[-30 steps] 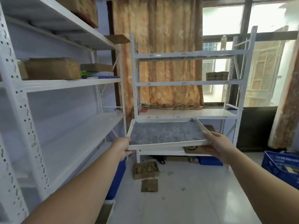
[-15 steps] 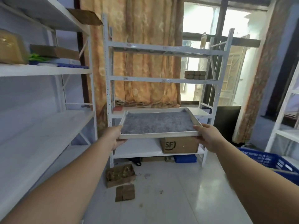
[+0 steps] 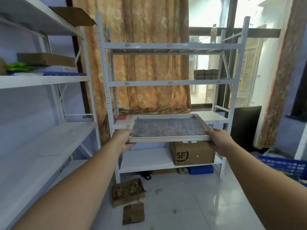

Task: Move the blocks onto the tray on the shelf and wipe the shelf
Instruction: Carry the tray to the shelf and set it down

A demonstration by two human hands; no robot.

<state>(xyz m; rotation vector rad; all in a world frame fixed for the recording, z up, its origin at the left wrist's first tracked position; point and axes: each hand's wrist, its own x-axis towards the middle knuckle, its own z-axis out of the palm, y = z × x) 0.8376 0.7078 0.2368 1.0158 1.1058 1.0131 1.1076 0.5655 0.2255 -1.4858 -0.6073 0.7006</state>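
Observation:
I hold a white tray lined with grey felt, level in front of me at mid height. My left hand grips its near left corner and my right hand grips its near right corner. The tray is empty. It hangs in front of the white metal shelf unit ahead. A row of brown blocks sits at the right end of that unit's second shelf from the top.
A cardboard box marked SF stands on the lower shelf behind the tray. A second shelf unit runs along the left with boxes on it. Two cardboard boxes lie on the floor. A blue crate sits at the right.
My view has turned right and come closer to the far shelf unit. The tray stays in both hands, now in front of that unit's middle shelf.

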